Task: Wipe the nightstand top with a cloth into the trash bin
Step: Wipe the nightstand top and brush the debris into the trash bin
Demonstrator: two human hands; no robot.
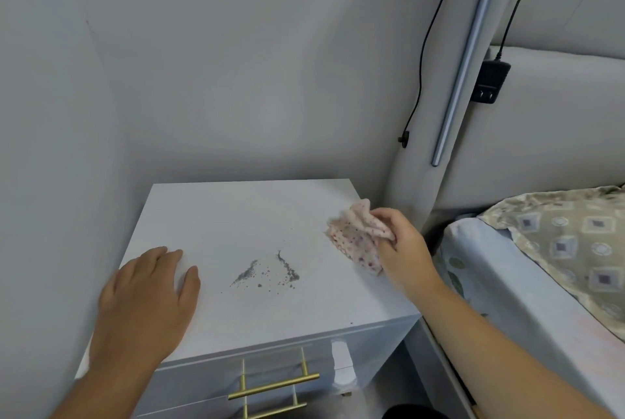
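The white nightstand (236, 215) stands in the corner with grey dirt specks (267, 275) gathered in two streaks near the middle of its top. My right hand (402, 242) grips a bunched pink dotted cloth (355, 236) that rests on the top's right edge, to the right of the dirt. My left hand (148, 293) lies flat, palm down, on the top's left front part, fingers apart and holding nothing. A dark rounded shape (412, 412) shows at the bottom edge below the nightstand; I cannot tell whether it is the trash bin.
Walls close in behind and to the left. A bed (527, 283) with a patterned pillow (575, 242) and padded headboard stands close on the right. A black cable and plug adapter (490, 80) hang on the headboard. Gold drawer handles (274, 384) are on the nightstand front.
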